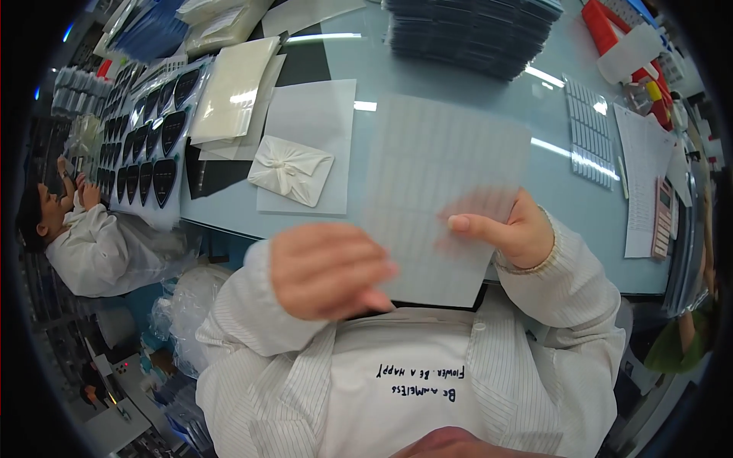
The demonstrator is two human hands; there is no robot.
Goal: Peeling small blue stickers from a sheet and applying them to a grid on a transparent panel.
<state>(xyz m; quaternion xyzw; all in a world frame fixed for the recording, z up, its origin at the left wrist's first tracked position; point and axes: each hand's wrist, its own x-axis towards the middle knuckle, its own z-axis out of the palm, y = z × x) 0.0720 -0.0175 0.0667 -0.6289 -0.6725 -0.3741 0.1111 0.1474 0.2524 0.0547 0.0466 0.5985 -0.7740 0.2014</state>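
Observation:
My right hand [513, 229] grips a translucent whitish plastic sheet [439, 164] by its right side, thumb on top and fingers showing faintly through it from beneath. Fine parallel bands run along the sheet, which is tilted above the table's near edge. My left hand [328, 271] is smeared by motion beside the sheet's lower left edge. Its fingers are stretched toward the sheet, and nothing shows in them. Whether the fingertips touch the sheet, I cannot tell. Left of the sheet, a folded white cloth bundle [292, 169] with a knot lies on a pale sheet of paper [313, 107].
A tall stack of dark blue-grey sheets [473, 34] stands at the back of the glass-topped table [458, 88]. Cream packets [233, 91] and sheets of black shield-shaped pieces [164, 179] lie left. A gridded strip sheet [589, 130], papers [641, 168] and a pink calculator [663, 217] lie right. A co-worker [99, 248] sits far left.

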